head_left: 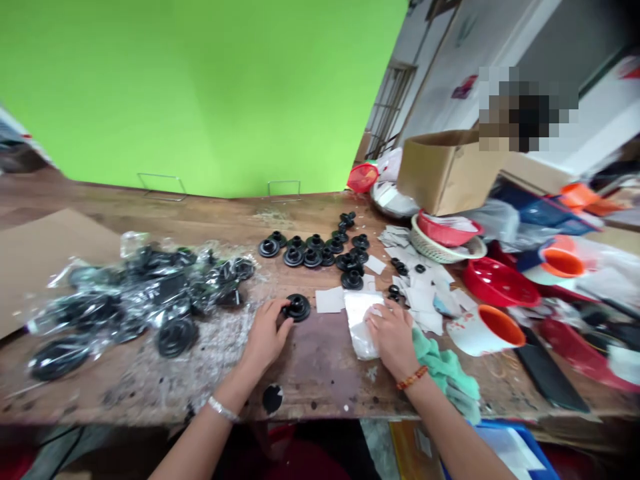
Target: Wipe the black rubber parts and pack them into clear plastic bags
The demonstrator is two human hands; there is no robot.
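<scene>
My left hand (265, 333) rests on the wooden bench (310, 373), its fingers pinched on a black round flanged part (297, 307). My right hand (393, 333) lies with curled fingers on a white plastic bag (361, 319), pressing it to the bench. Beyond, several more black flanged parts (315, 253) stand in a loose group. Small white paper squares (420, 293) lie scattered to the right of them, one (330, 300) just past the held part.
Clear plastic bags of black parts (145, 293) cover the left of the bench. A green cloth (445, 370) lies by my right wrist. Red bowls (500, 283), an orange-lined cup (487, 330), a basket (443, 247) and a cardboard box (445, 167) crowd the right. A green wall stands behind.
</scene>
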